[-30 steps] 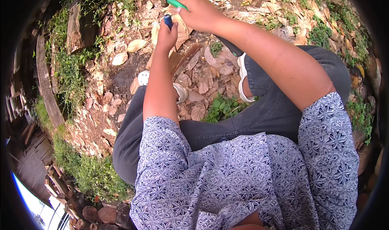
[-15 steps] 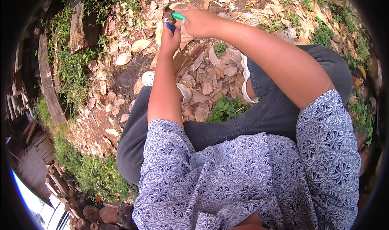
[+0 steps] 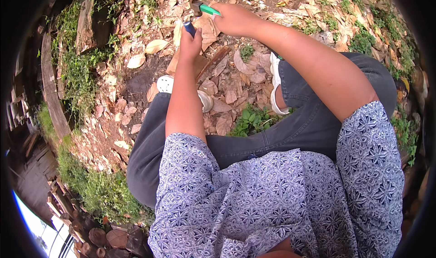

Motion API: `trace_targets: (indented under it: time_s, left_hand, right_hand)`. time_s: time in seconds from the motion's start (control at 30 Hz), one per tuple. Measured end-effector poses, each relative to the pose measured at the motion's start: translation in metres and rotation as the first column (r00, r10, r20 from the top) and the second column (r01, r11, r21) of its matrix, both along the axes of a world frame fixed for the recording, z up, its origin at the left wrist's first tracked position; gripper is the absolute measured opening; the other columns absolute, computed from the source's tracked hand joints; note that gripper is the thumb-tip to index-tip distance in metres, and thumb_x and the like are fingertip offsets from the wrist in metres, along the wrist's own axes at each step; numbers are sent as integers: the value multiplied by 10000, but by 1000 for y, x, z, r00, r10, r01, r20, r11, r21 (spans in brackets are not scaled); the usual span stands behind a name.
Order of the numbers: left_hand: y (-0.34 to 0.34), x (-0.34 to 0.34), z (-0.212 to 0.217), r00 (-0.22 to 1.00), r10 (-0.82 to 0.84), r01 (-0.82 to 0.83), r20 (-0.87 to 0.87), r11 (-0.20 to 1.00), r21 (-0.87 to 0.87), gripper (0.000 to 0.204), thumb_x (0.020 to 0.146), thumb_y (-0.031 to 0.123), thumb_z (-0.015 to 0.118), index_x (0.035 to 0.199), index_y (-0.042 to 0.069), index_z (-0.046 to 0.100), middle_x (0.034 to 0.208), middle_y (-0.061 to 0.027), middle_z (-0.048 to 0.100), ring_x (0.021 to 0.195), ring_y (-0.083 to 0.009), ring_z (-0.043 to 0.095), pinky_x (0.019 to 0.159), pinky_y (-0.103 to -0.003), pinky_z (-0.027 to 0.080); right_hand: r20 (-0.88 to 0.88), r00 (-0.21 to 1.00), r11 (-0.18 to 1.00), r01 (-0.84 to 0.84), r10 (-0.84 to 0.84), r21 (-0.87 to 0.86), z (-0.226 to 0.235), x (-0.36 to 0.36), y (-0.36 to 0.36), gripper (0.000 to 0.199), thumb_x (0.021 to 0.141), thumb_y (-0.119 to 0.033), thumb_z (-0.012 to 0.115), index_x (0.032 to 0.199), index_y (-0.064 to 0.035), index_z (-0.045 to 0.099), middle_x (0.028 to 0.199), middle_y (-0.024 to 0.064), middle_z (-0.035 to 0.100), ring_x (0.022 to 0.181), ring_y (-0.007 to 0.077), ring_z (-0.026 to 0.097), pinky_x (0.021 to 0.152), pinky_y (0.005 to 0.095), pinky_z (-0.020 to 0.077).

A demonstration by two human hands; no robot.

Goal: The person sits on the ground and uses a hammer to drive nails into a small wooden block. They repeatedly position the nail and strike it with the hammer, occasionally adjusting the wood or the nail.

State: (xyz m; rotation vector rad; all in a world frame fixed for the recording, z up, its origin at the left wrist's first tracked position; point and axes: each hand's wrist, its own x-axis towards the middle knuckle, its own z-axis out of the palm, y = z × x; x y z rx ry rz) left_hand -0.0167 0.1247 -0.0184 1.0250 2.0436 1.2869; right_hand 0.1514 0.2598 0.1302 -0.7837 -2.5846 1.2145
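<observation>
My left hand [image 3: 190, 44] is closed around a blue-handled chisel [image 3: 189, 27], whose butt end points up; its blade is hidden below the fist. In my right hand [image 3: 231, 19] is a hammer [image 3: 204, 7], gripped by its green handle. The dark metal hammer head is raised slightly above and to the right of the chisel's butt, with a small gap between them. Beneath and beside my left hand lies a piece of light brown wood [image 3: 200, 66], partly covered by the hand and wrist.
A narrow wood strip [image 3: 214, 62] lies close to my left wrist. Dry leaves [image 3: 222, 101] cover the ground between my white shoes [image 3: 275, 83]. Old timbers [image 3: 53, 87] and green weeds [image 3: 81, 83] line the left side, with stacked logs [image 3: 97, 236] at lower left.
The hammer has lifted away from the chisel's butt, up and to the right, with my right hand. My left hand keeps its hold at nearly the same spot.
</observation>
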Motion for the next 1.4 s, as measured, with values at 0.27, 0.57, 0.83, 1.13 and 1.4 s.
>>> trace_targets:
  time_s: [0.27,0.57,0.83,1.13,1.4]
  left_hand:
    - [18,21,34,989,-94,88,-111,994,-60,220,998,168,616,1094,38,467,806,-26,582,707,-128,572,654,-304,472]
    - [9,34,37,990,-88,80,-106,994,-76,319,962,205,650,1146,2,487,878,-173,627,779,-302,606,743,-423,484]
    - [10,36,33,969,-202,207,-141,978,25,330,959,174,639,1199,4,488,905,-202,654,824,-347,644,761,-427,495]
    - [8,46,53,973,-197,186,-123,978,-99,275,950,168,649,1155,34,525,896,-206,653,819,-352,651,750,-422,496]
    - [2,40,46,972,-172,172,-160,985,-12,260,952,161,637,1155,29,541,902,-189,663,824,-334,663,758,-413,504]
  right_hand:
    - [16,1000,997,-25,26,-72,7,-2,11,289,860,-166,554,1078,-8,657,905,217,711,858,370,700,787,479,533]
    - [-11,998,997,-66,65,-43,-5,1,14,277,939,-202,513,1158,-69,619,751,112,645,674,244,644,631,417,488]
    - [41,998,994,-39,43,-102,7,8,6,295,955,-230,525,1194,-83,619,747,95,638,631,218,629,580,404,479]
    - [103,995,979,8,14,-202,10,44,1,339,988,-256,540,1269,-76,602,812,89,630,731,183,614,688,370,492]
    - [-95,988,985,110,-123,-131,49,50,-36,385,1003,-264,540,1336,-74,574,892,143,655,800,231,629,761,391,496]
